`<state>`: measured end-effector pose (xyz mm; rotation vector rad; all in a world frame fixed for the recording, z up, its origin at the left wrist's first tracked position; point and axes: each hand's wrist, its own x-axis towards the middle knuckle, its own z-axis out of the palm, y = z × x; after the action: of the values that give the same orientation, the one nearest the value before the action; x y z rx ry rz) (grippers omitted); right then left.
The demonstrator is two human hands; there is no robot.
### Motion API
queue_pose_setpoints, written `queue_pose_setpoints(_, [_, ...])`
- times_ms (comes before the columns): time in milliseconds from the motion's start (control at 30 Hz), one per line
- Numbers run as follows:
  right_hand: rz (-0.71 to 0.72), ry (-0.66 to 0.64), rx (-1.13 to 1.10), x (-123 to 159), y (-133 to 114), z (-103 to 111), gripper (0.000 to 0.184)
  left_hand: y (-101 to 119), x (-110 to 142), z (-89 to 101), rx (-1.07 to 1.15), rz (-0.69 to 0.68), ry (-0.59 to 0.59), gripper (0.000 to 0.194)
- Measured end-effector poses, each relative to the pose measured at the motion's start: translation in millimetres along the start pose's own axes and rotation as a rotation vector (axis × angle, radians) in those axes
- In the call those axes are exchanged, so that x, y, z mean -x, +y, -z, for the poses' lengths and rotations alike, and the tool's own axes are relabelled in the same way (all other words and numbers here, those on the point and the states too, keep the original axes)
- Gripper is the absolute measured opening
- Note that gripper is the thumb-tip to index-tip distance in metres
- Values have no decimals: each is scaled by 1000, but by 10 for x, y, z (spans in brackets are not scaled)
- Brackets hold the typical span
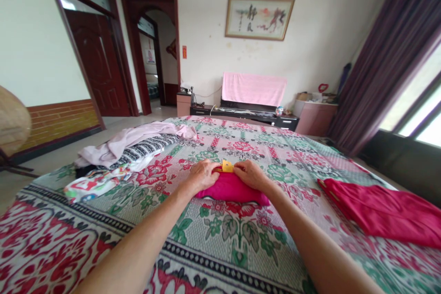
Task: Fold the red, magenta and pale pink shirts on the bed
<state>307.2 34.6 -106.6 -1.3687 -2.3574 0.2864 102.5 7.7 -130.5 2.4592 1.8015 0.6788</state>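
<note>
A small magenta garment (231, 189), folded into a compact bundle with a yellow patch (227, 166) at its far edge, lies on the floral bedspread (220, 239). My left hand (204, 173) rests on its left end with fingers curled onto the cloth. My right hand (251, 173) presses the right end, fingers closed against the fabric beside the yellow patch. Both forearms reach in from the near edge.
A second magenta cloth (382, 209) lies spread at the right. A pile of clothes (127, 154), pink, striped and printed, sits at the left. Beyond the bed stand a low cabinet with a pink towel (254, 89), dark curtains (386, 64) and wooden doors (99, 64).
</note>
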Motion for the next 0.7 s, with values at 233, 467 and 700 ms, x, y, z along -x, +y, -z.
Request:
queue_pose_setpoints(233, [-7,-10,-69,-12,-4,-34,25,-31,29,7,15,-12,-40,41])
queue_pose_setpoints(467, [-131,33,-119,9,-16,-14,46,-25,24,-5,68,-28,-35,40])
queue_pose_setpoints(700, [-18,17,-183,23,5,-19,35,-15,23,-31,108,-39,-13,39])
